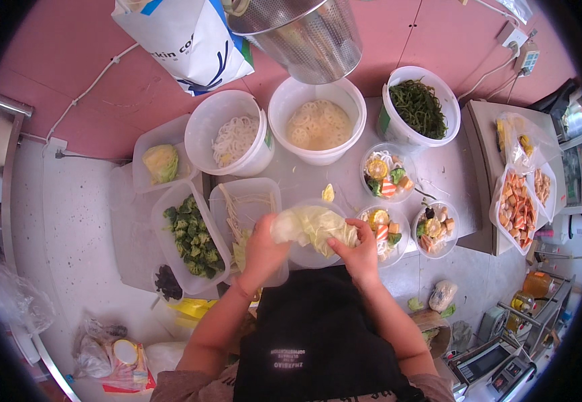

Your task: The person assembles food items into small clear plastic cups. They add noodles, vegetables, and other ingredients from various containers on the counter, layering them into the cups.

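A pale cabbage leaf is stretched between my two hands. My left hand is closed on its left end, with the fingers partly behind it. Thumb and fingers of my right hand pinch the right end. Beneath the leaf sits a clear round bowl, its inside mostly covered from sight. Just right of it stands a filled bowl with corn, broccoli and a striped orange-white piece. Two similar bowls, one farther back and one to the right, hold mixed pieces too.
Left are tubs of broccoli, pale sticks and a cabbage piece. Behind stand buckets of white noodles, sliced lotus root and dark green strips. A perforated metal pot hangs over the back edge.
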A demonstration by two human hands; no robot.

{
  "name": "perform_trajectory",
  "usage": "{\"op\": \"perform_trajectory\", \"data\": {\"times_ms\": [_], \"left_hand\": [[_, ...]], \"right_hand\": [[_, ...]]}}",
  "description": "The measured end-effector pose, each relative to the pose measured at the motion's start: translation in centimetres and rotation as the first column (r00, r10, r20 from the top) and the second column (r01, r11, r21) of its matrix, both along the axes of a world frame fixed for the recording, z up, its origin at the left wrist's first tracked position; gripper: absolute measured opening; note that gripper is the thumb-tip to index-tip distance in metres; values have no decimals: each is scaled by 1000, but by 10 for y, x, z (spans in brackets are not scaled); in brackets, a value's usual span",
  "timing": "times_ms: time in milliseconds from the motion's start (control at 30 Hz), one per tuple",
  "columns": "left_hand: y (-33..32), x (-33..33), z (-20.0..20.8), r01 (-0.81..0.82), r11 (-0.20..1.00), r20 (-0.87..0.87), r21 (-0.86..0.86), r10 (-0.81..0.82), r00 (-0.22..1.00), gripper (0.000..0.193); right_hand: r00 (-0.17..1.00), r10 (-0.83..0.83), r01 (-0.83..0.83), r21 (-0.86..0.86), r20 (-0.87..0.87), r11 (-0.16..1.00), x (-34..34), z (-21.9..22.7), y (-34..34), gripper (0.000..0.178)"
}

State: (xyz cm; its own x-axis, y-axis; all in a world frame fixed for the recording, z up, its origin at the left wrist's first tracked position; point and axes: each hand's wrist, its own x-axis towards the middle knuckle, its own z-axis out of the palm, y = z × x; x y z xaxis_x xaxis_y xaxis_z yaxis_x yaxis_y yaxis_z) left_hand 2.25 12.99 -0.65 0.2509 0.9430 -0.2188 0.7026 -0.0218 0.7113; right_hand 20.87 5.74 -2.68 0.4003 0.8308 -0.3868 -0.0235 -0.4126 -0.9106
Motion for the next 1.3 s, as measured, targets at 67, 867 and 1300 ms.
{"op": "perform_trajectory", "data": {"times_ms": [67,867,1300], "left_hand": [[1,-2,0,10,991,59,-131,-2,998,62],[7,27,23,119,973,505,-197,-3,863,49],[19,-7,26,32,886,651,-463,316,690,19]], "right_hand": [[973,-48,39,-46,-224,998,9,-1,4,48],[762,122,-187,-35,-636,982,1,27,28,49],[876,55,-12,93,-479,996,12,17,22,50]]}}
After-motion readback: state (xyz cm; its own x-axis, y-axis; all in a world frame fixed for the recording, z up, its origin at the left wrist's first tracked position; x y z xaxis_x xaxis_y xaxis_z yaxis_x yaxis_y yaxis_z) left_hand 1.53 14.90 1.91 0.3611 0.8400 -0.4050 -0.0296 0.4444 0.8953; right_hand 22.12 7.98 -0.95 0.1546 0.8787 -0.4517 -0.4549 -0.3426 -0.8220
